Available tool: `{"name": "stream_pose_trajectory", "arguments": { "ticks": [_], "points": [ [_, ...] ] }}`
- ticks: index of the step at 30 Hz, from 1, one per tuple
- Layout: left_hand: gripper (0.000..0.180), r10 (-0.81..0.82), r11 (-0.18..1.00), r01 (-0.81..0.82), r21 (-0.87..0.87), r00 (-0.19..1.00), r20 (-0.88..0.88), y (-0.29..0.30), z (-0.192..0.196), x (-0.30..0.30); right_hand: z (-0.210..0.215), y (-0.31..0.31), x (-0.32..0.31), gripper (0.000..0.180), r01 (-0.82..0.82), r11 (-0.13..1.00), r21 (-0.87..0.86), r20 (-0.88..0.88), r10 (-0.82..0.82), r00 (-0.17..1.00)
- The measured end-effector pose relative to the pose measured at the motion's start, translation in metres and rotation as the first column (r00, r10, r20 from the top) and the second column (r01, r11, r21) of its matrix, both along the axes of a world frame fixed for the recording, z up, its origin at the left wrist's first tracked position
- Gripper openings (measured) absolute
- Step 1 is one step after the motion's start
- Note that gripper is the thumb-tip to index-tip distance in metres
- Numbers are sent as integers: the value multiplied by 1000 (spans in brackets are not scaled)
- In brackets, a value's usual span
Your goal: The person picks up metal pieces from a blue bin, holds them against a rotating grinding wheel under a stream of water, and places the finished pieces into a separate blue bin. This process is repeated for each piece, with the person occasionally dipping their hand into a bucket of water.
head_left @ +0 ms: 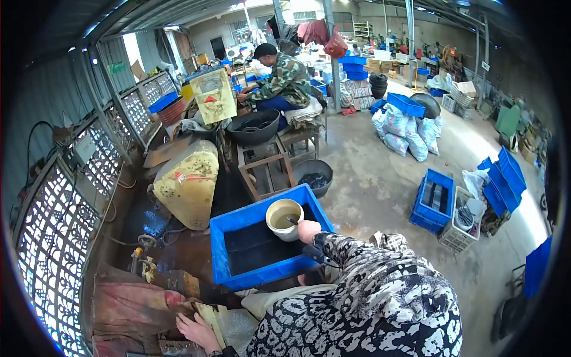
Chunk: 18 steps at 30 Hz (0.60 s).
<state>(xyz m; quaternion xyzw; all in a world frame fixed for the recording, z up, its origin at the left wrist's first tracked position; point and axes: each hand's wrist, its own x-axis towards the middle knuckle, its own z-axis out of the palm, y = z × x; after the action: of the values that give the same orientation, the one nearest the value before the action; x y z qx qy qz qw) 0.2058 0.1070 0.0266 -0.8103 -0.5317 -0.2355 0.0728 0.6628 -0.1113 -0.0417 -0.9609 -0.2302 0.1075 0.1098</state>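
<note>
My right hand (308, 231) is closed at the rim of a cream bucket (277, 221) that holds murky liquid. A thin dark piece (292, 220) sticks out of its fingers over the liquid; its kind is too small to make out. The bucket sits at the right side of a wide blue plastic tub (221, 254) with dark contents. At lower left, my left hand (199, 333) has its fingers stretched out beside a worn yellowish block (215, 321), next to a stained reddish cloth (134, 306). Nothing shows in that hand.
Beyond the tub stand a yellow machine housing (191, 181), a wooden stool frame (253, 178) and a black basin (315, 178). A person (282, 83) in camouflage sits working at another machine. Stuffed sacks (410, 134) and blue crates (432, 199) stand to the right.
</note>
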Motion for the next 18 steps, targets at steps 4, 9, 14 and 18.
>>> {"name": "stream_pose_trajectory", "arguments": {
  "ticks": [4,9,14,18],
  "points": [
    [55,8,1000,-8,4,1000,-13,3,-4,0,-3,4,3,19,24,999,-21,-127,-27,992],
    [54,11,1000,-10,17,999,-35,10,-8,8,-45,5,38,22,-277,960,-32,-89,273,958],
    [52,15,999,-14,30,1000,-24,13,-6,6,-63,33,39,26,-63,989,131,-411,112,905],
    [52,21,999,-19,47,998,-54,5,-12,-7,31,53,-22,15,539,706,459,-886,312,344]
  ]
}}
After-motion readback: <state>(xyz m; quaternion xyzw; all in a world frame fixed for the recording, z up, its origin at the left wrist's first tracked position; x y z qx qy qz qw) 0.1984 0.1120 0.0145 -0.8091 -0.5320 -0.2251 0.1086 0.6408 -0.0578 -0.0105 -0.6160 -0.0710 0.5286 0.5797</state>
